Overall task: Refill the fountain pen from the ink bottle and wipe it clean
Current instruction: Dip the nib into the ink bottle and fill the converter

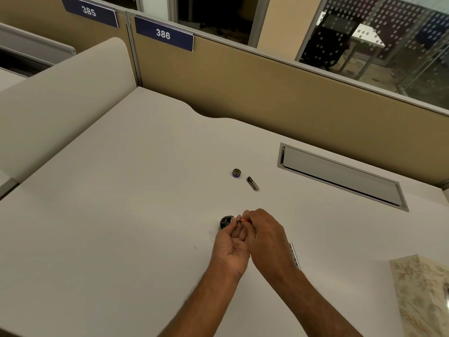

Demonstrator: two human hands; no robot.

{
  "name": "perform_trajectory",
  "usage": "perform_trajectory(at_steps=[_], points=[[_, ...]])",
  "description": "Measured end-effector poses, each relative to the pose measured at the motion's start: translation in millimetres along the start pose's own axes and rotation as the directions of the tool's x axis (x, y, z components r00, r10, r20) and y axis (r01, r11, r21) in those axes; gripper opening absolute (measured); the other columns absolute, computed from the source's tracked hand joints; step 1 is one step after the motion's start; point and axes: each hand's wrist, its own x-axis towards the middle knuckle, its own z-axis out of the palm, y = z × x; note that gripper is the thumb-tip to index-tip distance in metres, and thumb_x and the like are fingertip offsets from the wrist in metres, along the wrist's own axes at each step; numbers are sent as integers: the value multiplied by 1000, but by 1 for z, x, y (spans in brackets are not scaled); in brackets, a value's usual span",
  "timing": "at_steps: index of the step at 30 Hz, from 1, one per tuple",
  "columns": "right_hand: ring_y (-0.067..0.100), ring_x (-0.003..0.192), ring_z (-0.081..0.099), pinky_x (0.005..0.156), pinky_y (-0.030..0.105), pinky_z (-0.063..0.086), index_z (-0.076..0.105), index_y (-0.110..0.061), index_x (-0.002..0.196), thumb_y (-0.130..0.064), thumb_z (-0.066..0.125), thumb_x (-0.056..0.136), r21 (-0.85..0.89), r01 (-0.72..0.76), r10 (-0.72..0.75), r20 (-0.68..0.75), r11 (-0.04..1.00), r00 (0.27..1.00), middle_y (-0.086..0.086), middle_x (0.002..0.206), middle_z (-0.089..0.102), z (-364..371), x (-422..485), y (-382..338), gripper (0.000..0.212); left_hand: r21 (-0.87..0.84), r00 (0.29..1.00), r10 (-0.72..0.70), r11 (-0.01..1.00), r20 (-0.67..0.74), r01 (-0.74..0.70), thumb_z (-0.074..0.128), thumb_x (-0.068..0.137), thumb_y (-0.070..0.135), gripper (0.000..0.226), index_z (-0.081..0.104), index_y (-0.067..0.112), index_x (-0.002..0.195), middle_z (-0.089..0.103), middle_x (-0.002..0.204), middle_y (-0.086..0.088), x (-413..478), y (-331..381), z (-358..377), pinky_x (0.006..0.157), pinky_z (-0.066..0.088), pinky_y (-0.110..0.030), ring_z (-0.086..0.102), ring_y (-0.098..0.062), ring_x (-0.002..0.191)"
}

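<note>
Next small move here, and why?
Probably dip the pen part into the ink bottle: the left hand and right hand pinch it just beside the bottle, and the bottle cap already lies off on the desk. Nib too small to see.

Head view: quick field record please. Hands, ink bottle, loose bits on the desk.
hands: left hand and right hand together pinch a small pen part with a red band
ink bottle: open, on the desk, right by the fingertips
bottle cap: off, farther back
dark tube: lies near the cap, not touching it
patterned cloth: right edge, untouched
</note>
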Motion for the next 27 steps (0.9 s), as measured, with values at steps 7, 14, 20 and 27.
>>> perform_trajectory(at_steps=[7, 14, 20, 27], points=[[18, 70, 62, 63, 38, 56, 69, -11, 84, -15, 67, 96, -16, -15, 14, -38, 1000, 999, 0, 77, 67, -4, 0, 0, 14, -12, 1000, -5, 1000, 18, 5, 54, 104, 12, 24, 65, -6, 117, 79, 87, -24, 1, 0, -2, 48, 62, -36, 80, -32, 69], [19, 72, 63, 65, 38, 56, 68, -9, 84, -9, 63, 97, -8, -13, 13, -13, 1000, 1000, 2, 79, 67, -4, 2, -1, 14, -12, 1000, -7, 1000, 23, 7, 55, 104, 12, 23, 66, -6, 115, 79, 82, -23, 3, -1, -1, 49, 62, -34, 80, -30, 66], [16, 79, 65, 68, 34, 57, 70, -14, 94, -12, 65, 96, -5, 6, -6, 3, 1000, 1000, -2, 88, 70, -3, 2, 2, 6, -9, 1000, -4, 1000, 27, 4, 54, 105, 13, 26, 65, -5, 119, 79, 81, -22, 4, -1, -1, 49, 63, -37, 79, -30, 65], [19, 63, 59, 56, 43, 55, 65, -15, 79, -17, 66, 96, -74, 11, -16, -69, 997, 997, -2, 70, 63, -3, 4, 2, 18, -16, 999, -11, 1000, 40, 12, 52, 105, 14, 25, 66, -6, 113, 79, 84, -23, 5, -1, -2, 49, 62, -36, 80, -31, 69]])
